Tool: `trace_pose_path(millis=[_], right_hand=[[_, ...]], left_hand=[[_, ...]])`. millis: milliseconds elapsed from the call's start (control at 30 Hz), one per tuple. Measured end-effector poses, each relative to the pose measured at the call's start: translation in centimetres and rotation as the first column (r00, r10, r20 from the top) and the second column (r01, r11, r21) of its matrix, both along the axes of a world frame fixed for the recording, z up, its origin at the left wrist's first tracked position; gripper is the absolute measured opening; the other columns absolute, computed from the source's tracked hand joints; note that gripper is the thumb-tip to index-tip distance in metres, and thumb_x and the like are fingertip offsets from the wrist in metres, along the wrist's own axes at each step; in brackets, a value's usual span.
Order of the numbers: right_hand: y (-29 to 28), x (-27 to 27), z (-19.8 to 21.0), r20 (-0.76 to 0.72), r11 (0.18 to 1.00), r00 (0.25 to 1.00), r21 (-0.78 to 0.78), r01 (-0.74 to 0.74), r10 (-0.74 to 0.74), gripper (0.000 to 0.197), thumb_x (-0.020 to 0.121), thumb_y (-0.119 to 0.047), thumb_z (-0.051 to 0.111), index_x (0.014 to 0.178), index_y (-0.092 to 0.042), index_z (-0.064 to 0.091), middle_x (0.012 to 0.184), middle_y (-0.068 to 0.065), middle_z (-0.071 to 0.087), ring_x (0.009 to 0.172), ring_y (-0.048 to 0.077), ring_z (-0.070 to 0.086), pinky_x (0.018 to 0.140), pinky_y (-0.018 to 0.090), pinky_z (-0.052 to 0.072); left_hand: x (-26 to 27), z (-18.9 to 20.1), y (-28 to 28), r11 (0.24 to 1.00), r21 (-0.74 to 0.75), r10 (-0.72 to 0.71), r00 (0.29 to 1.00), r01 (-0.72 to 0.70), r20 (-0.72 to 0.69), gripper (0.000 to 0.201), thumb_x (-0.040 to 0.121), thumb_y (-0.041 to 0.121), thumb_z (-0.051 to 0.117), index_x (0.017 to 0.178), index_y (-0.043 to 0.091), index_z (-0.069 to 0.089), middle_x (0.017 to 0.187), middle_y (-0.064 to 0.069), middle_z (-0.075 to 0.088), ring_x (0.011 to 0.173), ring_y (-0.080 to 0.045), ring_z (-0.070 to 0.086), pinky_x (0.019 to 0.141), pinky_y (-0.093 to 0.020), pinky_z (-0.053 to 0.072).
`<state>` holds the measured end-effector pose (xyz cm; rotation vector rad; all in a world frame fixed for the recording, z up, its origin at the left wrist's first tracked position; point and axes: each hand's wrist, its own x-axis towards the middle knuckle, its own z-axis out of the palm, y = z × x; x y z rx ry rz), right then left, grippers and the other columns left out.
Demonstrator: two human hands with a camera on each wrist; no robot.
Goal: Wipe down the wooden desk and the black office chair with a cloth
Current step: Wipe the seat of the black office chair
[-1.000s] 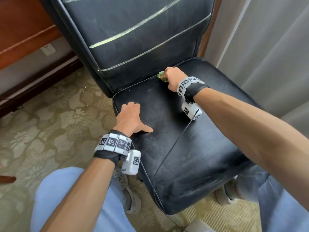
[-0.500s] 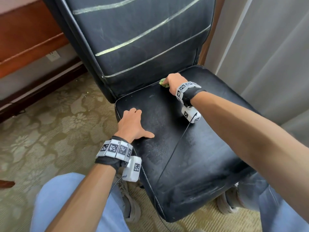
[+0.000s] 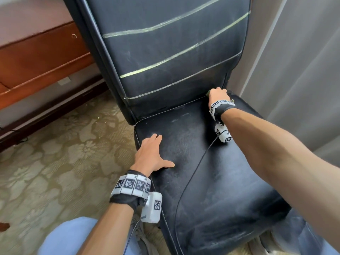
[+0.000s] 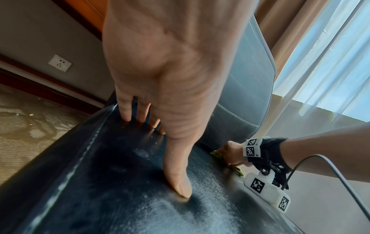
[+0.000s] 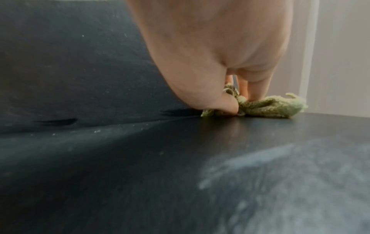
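Your right hand (image 3: 218, 95) has travelled along the crease where the seat meets the backrest: a moment ago it was near the middle of that seam, and now it sits at the far right corner of the black office chair (image 3: 211, 181), close beside the curtain (image 3: 294, 70). That suggests the back seam is nearly covered, while the broad seat pad, which shows pale dusty smears across its middle and front, looks not yet wiped.

Your right hand grips the green cloth (image 5: 266, 107), thumb and fingers curled round it and pressing it down into the crease. The cloth is bunched into a small wad lying on the seat at the foot of the backrest; its long axis runs along the seam, with a loose end poking out toward the curtain side. In the head view only a sliver of green shows ahead of your knuckles.

Your left hand (image 3: 152, 155) has kept its place, flat and open on the seat near its left edge, fingers straight toward the backrest, thumb splayed to the right, bracing the chair.

The chair's long axis runs from you toward the wall, its backrest tilted up and away. The wooden table (image 3: 36, 57) stands at the upper left, well apart from both hands.
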<state>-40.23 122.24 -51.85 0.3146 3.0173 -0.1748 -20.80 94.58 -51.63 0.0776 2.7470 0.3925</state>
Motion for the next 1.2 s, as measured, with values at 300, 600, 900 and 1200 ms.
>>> trace_pose_path(millis=[300, 600, 900, 1200], right_hand=[[1.7, 0.6, 0.6, -0.025, 0.997, 1.0, -0.071, -0.004, 0.002, 0.045, 0.082, 0.004, 0.059, 0.126, -0.007, 0.064, 0.128, 0.022, 0.058, 0.125, 0.045, 0.048, 0.101, 0.053, 0.05], [-6.2, 5.2, 0.8, -0.024, 0.846, 0.892, -0.306, -0.437, 0.452, 0.053, 0.083, 0.007, 0.055, 0.128, -0.016, 0.071, 0.122, 0.0, 0.073, 0.114, 0.016, 0.069, 0.098, 0.02, 0.05], [-8.1, 7.9, -2.2, -0.052, 0.675, 0.699, -0.22, -0.705, 0.713, 0.071, 0.084, 0.01, 0.051, 0.142, -0.029, 0.06, 0.152, -0.001, 0.049, 0.132, 0.027, 0.048, 0.114, 0.04, 0.039], [-8.3, 7.6, -1.7, -0.034, 0.69, 0.703, -0.167, -0.704, 0.71, 0.067, 0.088, 0.008, 0.055, 0.144, -0.028, 0.058, 0.156, 0.001, 0.045, 0.139, 0.028, 0.043, 0.118, 0.04, 0.035]], left_hand=[[0.2, -0.2, -0.1, 1.0, -0.015, 0.0, 1.0, -0.001, -0.024, 0.123, 0.07, 0.064, 0.086, 0.164, 0.026, 0.017, 0.172, 0.006, 0.012, 0.157, -0.019, 0.012, 0.116, -0.049, 0.038], [0.3, 0.3, 0.2, 0.999, -0.036, 0.009, 1.0, -0.01, -0.007, 0.122, 0.068, 0.064, 0.087, 0.163, 0.026, 0.02, 0.17, 0.007, 0.017, 0.155, -0.019, 0.015, 0.113, -0.046, 0.04], [0.5, 0.3, 0.0, 1.0, -0.009, 0.019, 1.0, -0.019, -0.007, 0.124, 0.068, 0.064, 0.087, 0.164, 0.027, 0.018, 0.171, 0.007, 0.014, 0.156, -0.018, 0.012, 0.116, -0.047, 0.036], [0.5, 0.4, 0.1, 0.999, -0.033, 0.007, 1.0, -0.007, -0.009, 0.123, 0.068, 0.065, 0.086, 0.164, 0.025, 0.02, 0.17, 0.006, 0.017, 0.155, -0.02, 0.015, 0.113, -0.049, 0.04]])
